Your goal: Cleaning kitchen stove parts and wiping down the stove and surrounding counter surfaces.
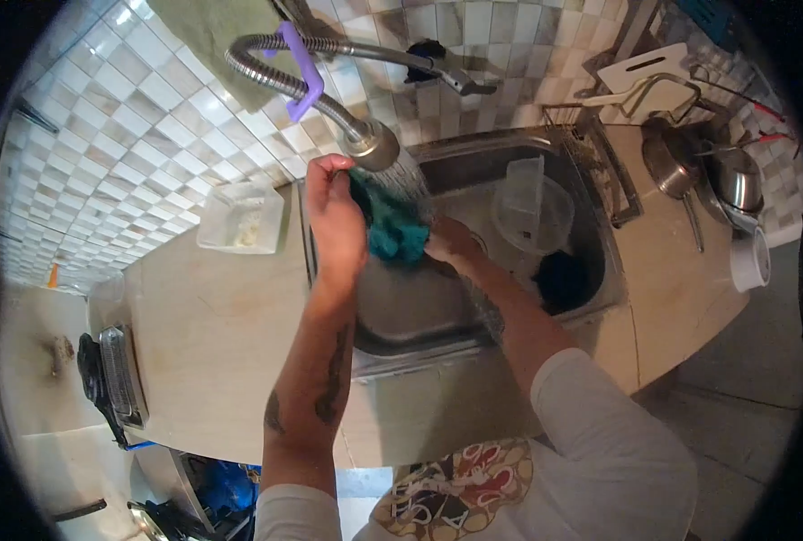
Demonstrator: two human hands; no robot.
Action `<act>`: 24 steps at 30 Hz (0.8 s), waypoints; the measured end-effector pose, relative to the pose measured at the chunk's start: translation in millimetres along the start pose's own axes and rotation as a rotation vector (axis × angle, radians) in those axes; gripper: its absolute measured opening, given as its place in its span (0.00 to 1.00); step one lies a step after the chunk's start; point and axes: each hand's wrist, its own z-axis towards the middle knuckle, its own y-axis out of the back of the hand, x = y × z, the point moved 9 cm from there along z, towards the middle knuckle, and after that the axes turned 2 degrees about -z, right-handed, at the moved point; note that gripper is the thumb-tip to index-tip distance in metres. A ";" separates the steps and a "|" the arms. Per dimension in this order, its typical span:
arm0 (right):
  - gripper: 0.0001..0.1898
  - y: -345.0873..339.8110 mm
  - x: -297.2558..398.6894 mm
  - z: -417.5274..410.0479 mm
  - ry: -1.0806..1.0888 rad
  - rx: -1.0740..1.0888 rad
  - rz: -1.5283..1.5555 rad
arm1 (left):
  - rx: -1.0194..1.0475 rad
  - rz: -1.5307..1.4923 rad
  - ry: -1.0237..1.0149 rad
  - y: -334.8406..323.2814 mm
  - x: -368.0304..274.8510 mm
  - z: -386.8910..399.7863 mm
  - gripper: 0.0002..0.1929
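Note:
A wet green cloth (398,233) hangs between my two hands over the sink, in the spray of a flexible-neck tap. My left hand (334,213) grips its upper left part, close beside the tap's spray head (376,145). Lower down on the right, my right hand (452,240) holds the cloth's other side; its fingertips are partly hidden. Water falls from the spray head onto the cloth. Below is the stainless steel sink basin (401,304).
Clear plastic containers (533,209) and a dark, bunched item (562,278) lie in the basin. A translucent tub (242,220) stands left on the counter (205,324). A wire rack (601,162), saucepan (672,159) and white cup (751,260) are at right. A purple hook (303,71) holds the tap hose.

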 end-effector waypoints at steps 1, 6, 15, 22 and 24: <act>0.18 -15.5 0.8 3.1 -0.049 0.128 -0.139 | 0.011 0.291 -0.302 -4.9 -26.2 -8.9 0.10; 0.13 33.3 -0.2 6.3 0.134 -0.320 0.100 | 0.554 0.671 0.026 -6.9 73.6 -18.2 0.12; 0.09 177.7 84.2 -29.0 0.509 -0.231 0.965 | 0.316 0.306 0.031 -28.4 61.7 -1.5 0.08; 0.21 111.6 89.2 -5.1 0.589 -0.031 0.392 | 0.123 0.361 -0.331 -7.7 -6.7 -36.9 0.12; 0.23 120.6 92.5 -0.3 0.478 0.039 0.406 | 0.021 -0.787 0.253 35.3 45.0 -50.4 0.15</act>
